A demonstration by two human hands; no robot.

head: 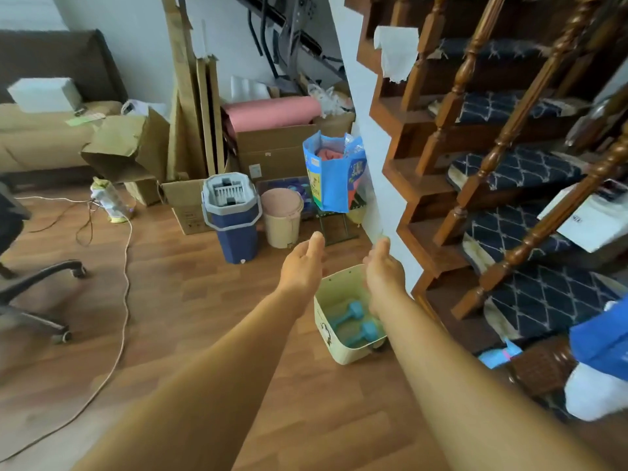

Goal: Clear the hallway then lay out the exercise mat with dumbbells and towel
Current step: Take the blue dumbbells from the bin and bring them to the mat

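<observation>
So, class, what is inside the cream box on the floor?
Two blue dumbbells lie inside the cream box. The right hand covers its right side, so anything there is hidden.

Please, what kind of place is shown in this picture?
Probably a lived-in home, a hallway or living area: a wooden staircase with dark blue patterned carpet treads rises on the right, a beige sofa stands at the left, and brown cardboard boxes and a navy plastic mop bucket crowd the wall.

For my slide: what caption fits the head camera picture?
Open left hand and right hand reach near a box of dumbbells by the stairs.
</observation>
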